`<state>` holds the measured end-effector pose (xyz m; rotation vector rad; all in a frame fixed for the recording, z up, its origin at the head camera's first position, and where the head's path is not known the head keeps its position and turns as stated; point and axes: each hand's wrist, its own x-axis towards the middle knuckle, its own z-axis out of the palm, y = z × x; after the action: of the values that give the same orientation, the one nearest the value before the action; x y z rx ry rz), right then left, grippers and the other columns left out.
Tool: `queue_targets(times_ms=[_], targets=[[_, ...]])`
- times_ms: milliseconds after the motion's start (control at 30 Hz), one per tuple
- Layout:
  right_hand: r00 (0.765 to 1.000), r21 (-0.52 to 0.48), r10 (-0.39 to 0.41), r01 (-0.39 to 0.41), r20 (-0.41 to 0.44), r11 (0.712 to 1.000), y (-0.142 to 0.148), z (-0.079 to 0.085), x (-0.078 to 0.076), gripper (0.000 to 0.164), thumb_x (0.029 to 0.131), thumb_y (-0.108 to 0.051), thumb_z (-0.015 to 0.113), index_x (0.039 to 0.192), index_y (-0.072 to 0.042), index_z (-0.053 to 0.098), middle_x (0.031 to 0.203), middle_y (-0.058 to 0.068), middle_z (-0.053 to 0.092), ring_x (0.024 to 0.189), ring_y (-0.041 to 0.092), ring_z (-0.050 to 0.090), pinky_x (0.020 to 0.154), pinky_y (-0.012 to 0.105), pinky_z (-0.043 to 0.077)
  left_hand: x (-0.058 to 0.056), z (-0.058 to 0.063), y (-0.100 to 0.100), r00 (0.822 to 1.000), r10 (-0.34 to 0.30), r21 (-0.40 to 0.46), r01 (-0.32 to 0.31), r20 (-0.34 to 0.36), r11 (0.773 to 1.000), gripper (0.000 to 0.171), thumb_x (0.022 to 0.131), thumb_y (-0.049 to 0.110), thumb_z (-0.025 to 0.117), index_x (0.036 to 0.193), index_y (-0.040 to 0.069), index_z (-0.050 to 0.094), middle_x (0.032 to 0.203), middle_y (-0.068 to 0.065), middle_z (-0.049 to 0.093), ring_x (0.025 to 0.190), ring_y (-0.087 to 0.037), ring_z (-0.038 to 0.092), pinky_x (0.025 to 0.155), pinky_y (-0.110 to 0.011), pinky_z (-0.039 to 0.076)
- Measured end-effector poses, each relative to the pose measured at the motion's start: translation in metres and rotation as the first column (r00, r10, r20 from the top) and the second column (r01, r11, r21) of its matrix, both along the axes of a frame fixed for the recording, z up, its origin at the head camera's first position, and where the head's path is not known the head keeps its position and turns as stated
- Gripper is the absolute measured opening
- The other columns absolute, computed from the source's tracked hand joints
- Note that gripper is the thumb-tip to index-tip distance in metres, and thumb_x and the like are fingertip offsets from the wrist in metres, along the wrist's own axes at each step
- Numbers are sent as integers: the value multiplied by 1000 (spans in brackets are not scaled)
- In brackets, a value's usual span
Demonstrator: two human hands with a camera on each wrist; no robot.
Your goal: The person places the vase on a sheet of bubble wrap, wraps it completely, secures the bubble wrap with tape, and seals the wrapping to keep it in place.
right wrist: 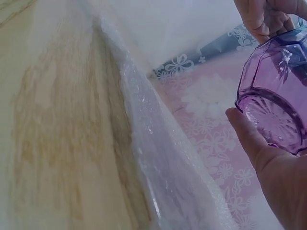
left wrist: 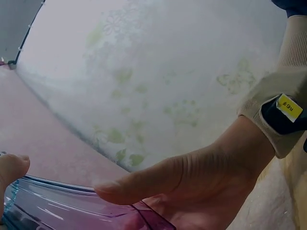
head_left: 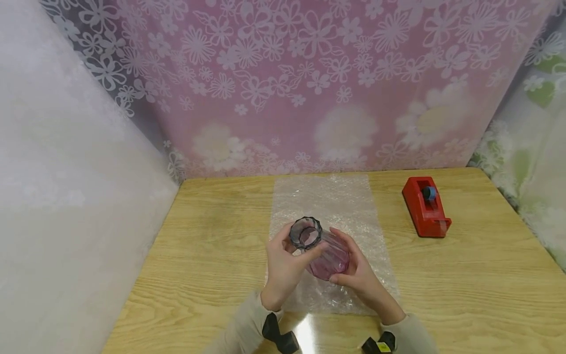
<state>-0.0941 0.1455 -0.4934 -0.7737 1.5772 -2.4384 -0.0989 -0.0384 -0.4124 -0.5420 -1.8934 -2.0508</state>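
A ribbed glass vase [head_left: 330, 258], smoky blue at the mouth and purple-pink toward the base, is held tilted, its round opening toward the head camera. My left hand [head_left: 285, 260] grips it around the neck, thumb across the front just below the rim. At the lower end, my right hand [head_left: 360, 275] holds the body between thumb and fingers. The right wrist view shows the faceted vase base [right wrist: 273, 120] with its starburst pattern, the right thumb along its edge. Beneath the hands lies a sheet of clear bubble wrap [head_left: 327, 196], spread flat on the wooden table [head_left: 212, 236].
A red tape dispenser [head_left: 426, 206] with a small blue roll stands at the table's back right. Behind the table hangs a pink flowered curtain [head_left: 283, 88]. A pale sheet [head_left: 79, 196] hangs along the left side, and another with green leaves [head_left: 530, 147] on the right.
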Motion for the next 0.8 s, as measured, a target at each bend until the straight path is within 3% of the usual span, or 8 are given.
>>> queue_targets(times_ms=[200,367,433,567,633,700,800], targets=[[986,111,-143,152,-84,982,6,1,4,85,77,3,80,148,4,33,144,7,47,126,18,51,98,32,48,7,-2,-1,998,-65,19,65,-14,998,53,78,1,82,126,7,59,117,-14,64,104,-31,66,83,-43,55],[977,149,-186,200,-101,968,16,5,4,84,74,10,78,146,5,34,140,7,48,122,17,51,93,31,51,8,-3,-6,981,-181,70,185,-63,980,58,80,-10,75,131,0,50,126,-24,61,113,-38,62,89,-40,53],[977,159,-190,204,-99,966,20,6,4,85,73,13,77,146,5,34,138,8,48,120,19,52,91,33,53,8,-4,-8,978,-199,66,203,-59,977,57,80,-11,75,130,-2,50,125,-24,62,112,-39,62,88,-40,53],[969,212,-226,242,-97,947,28,8,6,85,72,16,75,147,2,36,138,9,47,117,20,53,89,33,53,8,-10,-15,985,-166,-21,168,54,986,53,78,-4,80,124,-3,55,116,-18,68,100,-30,69,82,-36,56],[958,252,-262,283,-114,926,31,8,8,86,71,16,76,146,1,38,138,8,48,116,19,52,90,30,52,8,-13,-19,979,-133,-99,149,154,984,51,77,4,83,121,0,59,108,-13,71,91,-21,70,78,-32,57],[948,285,-294,318,-126,904,34,9,10,85,70,16,77,145,0,40,137,7,50,116,17,52,90,27,51,8,-18,-24,960,-123,-154,165,251,974,49,76,9,85,118,2,61,102,-10,72,85,-16,69,75,-30,57],[936,331,-321,352,-146,876,39,8,14,84,68,15,79,143,0,43,133,6,54,116,15,53,92,22,49,5,-28,-30,914,-174,-152,243,366,958,45,78,11,84,116,3,62,101,-10,72,84,-15,68,78,-30,56]])
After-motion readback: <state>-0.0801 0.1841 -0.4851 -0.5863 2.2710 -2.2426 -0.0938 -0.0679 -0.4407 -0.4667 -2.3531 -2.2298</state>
